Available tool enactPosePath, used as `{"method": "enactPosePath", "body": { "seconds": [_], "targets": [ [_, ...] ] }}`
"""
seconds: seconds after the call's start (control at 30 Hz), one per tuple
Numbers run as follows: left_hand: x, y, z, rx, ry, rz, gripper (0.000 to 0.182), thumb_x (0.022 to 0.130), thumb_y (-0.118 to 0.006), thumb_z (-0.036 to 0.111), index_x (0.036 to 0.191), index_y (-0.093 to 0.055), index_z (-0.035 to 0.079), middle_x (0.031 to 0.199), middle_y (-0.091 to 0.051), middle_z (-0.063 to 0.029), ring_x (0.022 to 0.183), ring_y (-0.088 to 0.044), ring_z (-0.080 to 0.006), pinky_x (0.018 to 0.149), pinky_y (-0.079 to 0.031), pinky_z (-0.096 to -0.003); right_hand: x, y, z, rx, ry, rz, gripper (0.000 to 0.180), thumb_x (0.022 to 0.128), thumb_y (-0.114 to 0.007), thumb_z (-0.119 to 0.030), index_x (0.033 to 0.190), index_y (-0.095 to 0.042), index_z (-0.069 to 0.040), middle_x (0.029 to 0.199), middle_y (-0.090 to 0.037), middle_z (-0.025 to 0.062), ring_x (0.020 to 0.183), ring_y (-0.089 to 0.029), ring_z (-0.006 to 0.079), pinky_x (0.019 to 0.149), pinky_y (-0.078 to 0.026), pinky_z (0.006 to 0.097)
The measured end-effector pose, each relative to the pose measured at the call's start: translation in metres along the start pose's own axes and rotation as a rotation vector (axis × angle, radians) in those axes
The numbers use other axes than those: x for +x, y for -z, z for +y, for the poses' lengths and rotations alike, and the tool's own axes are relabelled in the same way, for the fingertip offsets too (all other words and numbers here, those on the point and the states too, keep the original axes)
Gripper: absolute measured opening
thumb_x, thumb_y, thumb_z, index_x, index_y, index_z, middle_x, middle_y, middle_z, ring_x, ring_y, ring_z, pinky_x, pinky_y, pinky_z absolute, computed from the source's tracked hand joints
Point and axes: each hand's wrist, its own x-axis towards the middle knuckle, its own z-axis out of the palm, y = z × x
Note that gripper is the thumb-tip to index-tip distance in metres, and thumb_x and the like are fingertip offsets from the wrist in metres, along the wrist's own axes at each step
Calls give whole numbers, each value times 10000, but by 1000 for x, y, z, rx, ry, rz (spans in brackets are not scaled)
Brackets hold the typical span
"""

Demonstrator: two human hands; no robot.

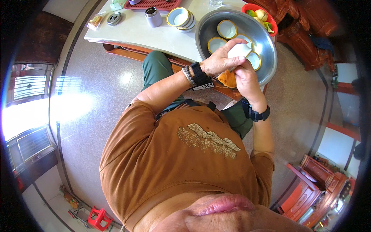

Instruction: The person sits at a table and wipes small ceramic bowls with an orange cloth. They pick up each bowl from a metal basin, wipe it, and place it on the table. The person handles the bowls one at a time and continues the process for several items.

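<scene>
My left hand (216, 61) holds a small white bowl (239, 51) with a yellow rim, tilted over the near side of a large metal basin (268, 66). Close against it, my right hand (247, 76) grips an orange cloth (227, 78), whose loose end hangs below the fingers. Part of the cloth is hidden by the hands. Inside the basin lie several more yellow-rimmed bowls (227, 29). To the left of the basin stands a stack of similar bowls (177, 17).
The white-topped table (127, 36) also bears a lavender vacuum flask (153, 18) without a lid, a grey lid (114, 18), a plastic packet (96, 21), a red perforated tray (139, 5) and a clear glass (215, 3). A red basket of fruit (272, 24) adjoins the basin.
</scene>
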Motion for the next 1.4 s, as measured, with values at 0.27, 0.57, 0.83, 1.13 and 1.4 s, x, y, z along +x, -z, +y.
{"method": "enactPosePath", "body": {
  "seconds": [0.27,0.57,0.83,1.13,1.4],
  "targets": [
    [3,-2,3,516,-269,8,816,752,-793,427,1378,-381,106,1279,-451,-84,1222,-416,-206,1036,-349,-357,9,-16,-5,-102,-156,320,345,693,-624,16,1033,-584,-28,951,-603,137,883,-568,359,722,-487,433],
    [2,-2,-4,598,-412,-1,879,712,-789,496,1380,-394,83,1317,-437,-135,1247,-415,-279,1046,-341,-393,-21,3,13,1508,-614,226,370,817,-523,-49,1168,-588,47,1123,-631,117,1026,-606,204,957,-456,331],
    [4,2,-11,627,-381,40,928,661,-809,522,1376,-405,88,1303,-454,-129,1238,-431,-288,1042,-350,-400,-18,4,-4,1676,-658,478,496,900,-565,-217,1334,-463,2,1317,-514,131,1224,-490,251,1075,-360,397],
    [5,-2,-5,851,-465,47,997,609,-805,597,1351,-384,81,1272,-434,-182,1222,-436,-361,1007,-406,-444,-15,19,-17,1205,-618,235,358,911,-622,-155,1223,-548,4,1095,-621,42,953,-593,111,872,-471,257],
    [-1,7,5,62,59,54,600,781,-786,344,1188,-521,-9,1013,-632,-74,964,-599,-141,860,-492,-286,-32,43,-8,1199,-542,261,348,834,-715,-136,1129,-601,10,1006,-671,58,895,-626,122,861,-487,267]
  ]
}}
